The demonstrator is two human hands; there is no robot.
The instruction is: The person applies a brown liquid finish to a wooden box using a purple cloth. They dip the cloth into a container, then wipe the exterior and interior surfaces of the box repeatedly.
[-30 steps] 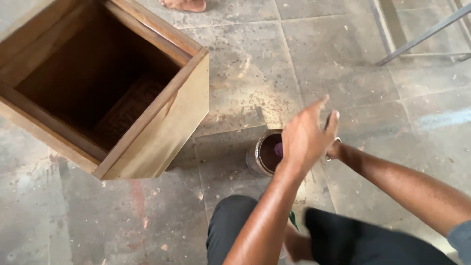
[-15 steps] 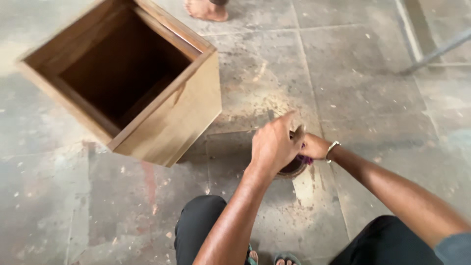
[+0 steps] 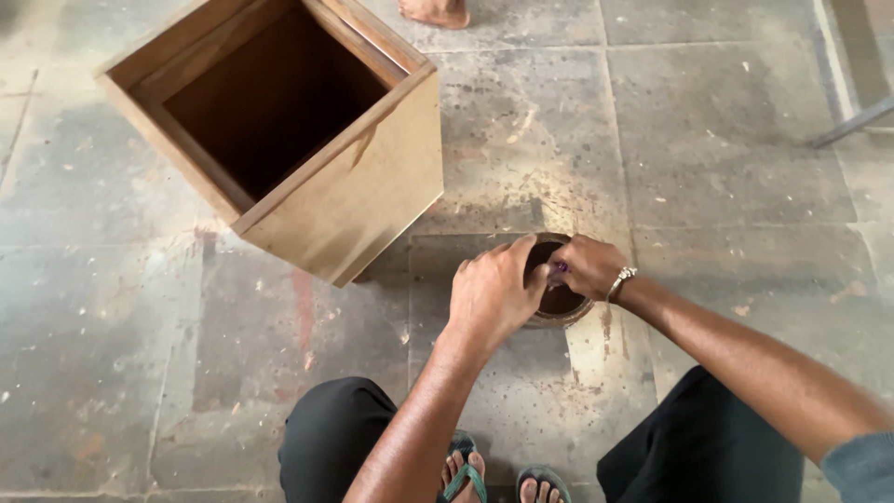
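Observation:
A small round can (image 3: 563, 303) with dark liquid inside stands on the stone floor in front of my knees. My left hand (image 3: 489, 293) lies over its left side, thumb and fingers curled on the rim. Over the can's right rim, my right hand (image 3: 587, 265), with a metal wristband, pinches a small purple piece (image 3: 557, 268) just above the liquid. What the piece is I cannot tell. An open wooden box (image 3: 345, 205), tilted corner-on, sits to the upper left of the can, a short gap away.
Another person's bare foot (image 3: 433, 11) shows at the top edge behind the box. A grey metal bar (image 3: 852, 121) slants across the floor at the far right. My knees in black trousers and my sandalled feet (image 3: 503, 480) fill the bottom edge.
My left hand came down from above the can and settled on its rim. My right hand moved in onto the can. The view shifted, so the box sits further right.

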